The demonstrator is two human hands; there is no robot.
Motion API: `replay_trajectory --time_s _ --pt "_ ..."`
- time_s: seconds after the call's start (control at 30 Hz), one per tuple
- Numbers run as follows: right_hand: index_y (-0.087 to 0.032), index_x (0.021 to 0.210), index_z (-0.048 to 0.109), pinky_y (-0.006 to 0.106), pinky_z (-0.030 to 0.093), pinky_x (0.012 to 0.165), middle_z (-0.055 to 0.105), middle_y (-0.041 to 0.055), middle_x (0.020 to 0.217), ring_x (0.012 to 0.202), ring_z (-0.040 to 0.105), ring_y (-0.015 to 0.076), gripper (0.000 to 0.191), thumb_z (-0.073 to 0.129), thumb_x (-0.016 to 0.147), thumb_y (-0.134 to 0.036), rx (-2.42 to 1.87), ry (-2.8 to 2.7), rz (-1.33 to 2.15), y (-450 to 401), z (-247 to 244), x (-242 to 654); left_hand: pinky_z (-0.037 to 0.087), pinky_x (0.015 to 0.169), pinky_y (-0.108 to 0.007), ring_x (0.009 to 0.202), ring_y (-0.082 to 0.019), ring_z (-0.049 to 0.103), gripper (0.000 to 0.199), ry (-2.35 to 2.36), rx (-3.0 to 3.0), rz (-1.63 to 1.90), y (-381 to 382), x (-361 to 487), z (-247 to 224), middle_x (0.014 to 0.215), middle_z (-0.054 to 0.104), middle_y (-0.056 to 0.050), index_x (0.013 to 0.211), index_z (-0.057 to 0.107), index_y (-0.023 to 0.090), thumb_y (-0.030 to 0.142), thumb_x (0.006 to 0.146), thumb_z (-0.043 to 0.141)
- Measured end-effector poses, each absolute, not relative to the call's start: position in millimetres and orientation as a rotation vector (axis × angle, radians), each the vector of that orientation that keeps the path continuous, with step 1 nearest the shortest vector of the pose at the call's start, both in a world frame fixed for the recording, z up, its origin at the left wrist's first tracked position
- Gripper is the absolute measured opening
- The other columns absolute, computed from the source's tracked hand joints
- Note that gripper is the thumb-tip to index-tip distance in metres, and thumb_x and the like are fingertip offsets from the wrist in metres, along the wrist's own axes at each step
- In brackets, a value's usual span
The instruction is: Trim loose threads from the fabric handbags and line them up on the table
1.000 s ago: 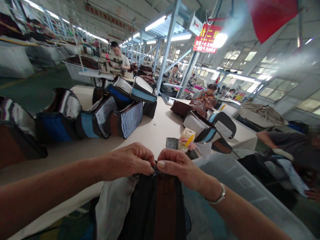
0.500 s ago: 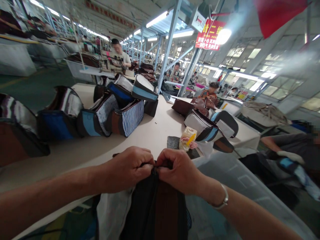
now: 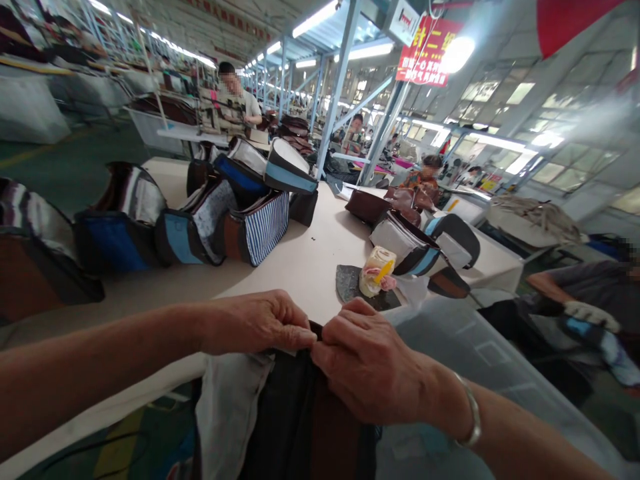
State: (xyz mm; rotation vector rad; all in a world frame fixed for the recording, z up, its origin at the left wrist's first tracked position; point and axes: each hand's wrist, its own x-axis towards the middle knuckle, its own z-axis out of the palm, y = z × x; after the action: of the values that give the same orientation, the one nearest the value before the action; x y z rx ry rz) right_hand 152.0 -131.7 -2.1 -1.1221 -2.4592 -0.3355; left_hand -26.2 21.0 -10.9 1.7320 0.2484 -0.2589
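A dark bag (image 3: 285,413) with a brown stripe and a pale lining hangs upright below my hands at the table's near edge. My left hand (image 3: 260,323) pinches its top edge from the left, thumb pressed against the fingers. Close beside it, my right hand (image 3: 367,357), with a bangle on the wrist, has its fingers closed on the same edge. The fingertips of both hands nearly touch. The exact bit of edge between them is hidden.
Several striped and blue bags (image 3: 265,227) stand on the table (image 3: 320,233) at the left. More bags (image 3: 405,247) lie at the right, behind a small container (image 3: 377,270) on a dark pad. A clear plastic bin (image 3: 470,353) is at the right; a gloved person (image 3: 575,293) sits beyond.
My right hand has turned, with its back now more in view, and its bangled wrist has moved slightly right and down. My left thumb is straighter along the edge.
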Motion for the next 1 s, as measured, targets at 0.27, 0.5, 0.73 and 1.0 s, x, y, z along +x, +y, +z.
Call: replay_trajectory --time_s 0.27,0.5,0.73,1.0 --pt "-0.017 0.105 0.062 0.029 0.042 0.070 0.065 0.0045 0.087 0.077 0.058 0.0147 0.020 0.046 0.105 -0.028 -1.220 -1.816 0.604 -147.6 -3.2 172.4 0.029 0.058 -0.027 0.065 -0.013 0.038 0.028 0.288 1.930 -0.137 3.4 -30.3 5.1 0.070 0.045 0.002 0.078 0.063 0.016 0.042 0.090 0.061" --pt "-0.015 0.098 0.070 0.036 0.045 0.095 0.067 0.0094 0.102 0.099 0.060 0.0215 0.038 0.057 0.099 -0.050 -0.991 -2.006 1.113 -120.7 29.5 198.8 0.034 0.060 -0.027 0.065 -0.013 0.044 0.019 0.145 1.991 0.157 -15.6 -27.5 52.3 0.069 0.050 0.002 0.064 0.056 0.017 0.026 0.081 0.056" --pt "-0.014 0.090 0.064 0.024 0.038 0.064 0.055 0.0009 0.079 0.071 0.046 0.0117 0.032 0.077 0.087 -0.044 -1.012 -1.686 1.166 -115.7 1.6 193.1 0.035 0.064 -0.028 0.066 -0.014 0.046 0.018 0.172 2.198 0.198 24.3 -44.0 41.6 0.073 0.051 0.001 0.067 0.056 0.017 0.023 0.084 0.056" --pt "-0.013 0.083 0.065 0.022 0.032 0.059 0.053 -0.0004 0.074 0.066 0.041 0.0094 0.027 0.076 0.087 -0.037 -0.987 -1.516 1.307 -123.4 -7.8 158.2 0.037 0.071 -0.029 0.077 -0.017 0.054 0.010 0.225 2.196 -0.086 17.4 -64.2 42.9 0.084 0.059 0.000 0.070 0.059 0.017 0.014 0.078 0.054"
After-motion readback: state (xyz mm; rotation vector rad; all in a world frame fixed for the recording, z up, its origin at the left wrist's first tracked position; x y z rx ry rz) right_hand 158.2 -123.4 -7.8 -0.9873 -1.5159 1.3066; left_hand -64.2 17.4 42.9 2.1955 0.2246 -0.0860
